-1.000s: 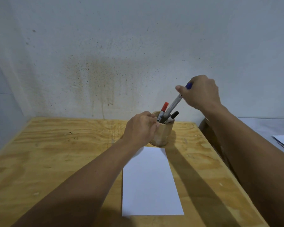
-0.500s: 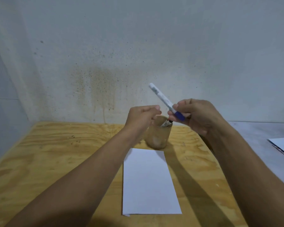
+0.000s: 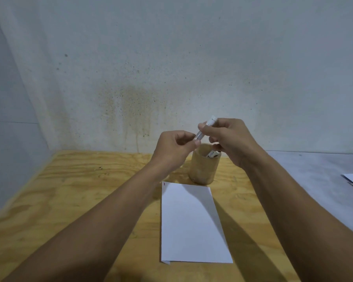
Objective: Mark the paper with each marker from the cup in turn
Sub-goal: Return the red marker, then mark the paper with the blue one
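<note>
White and slim, the marker (image 3: 206, 128) slants above the round wooden cup (image 3: 203, 167), pinched near its top by the right hand (image 3: 230, 141) and at its lower end by the left hand (image 3: 174, 148). Just beside the cup, a smooth white paper (image 3: 192, 222) lies flat on the grainy plywood table (image 3: 69, 200), which meets a speckled, stained wall (image 3: 130, 78).
</note>
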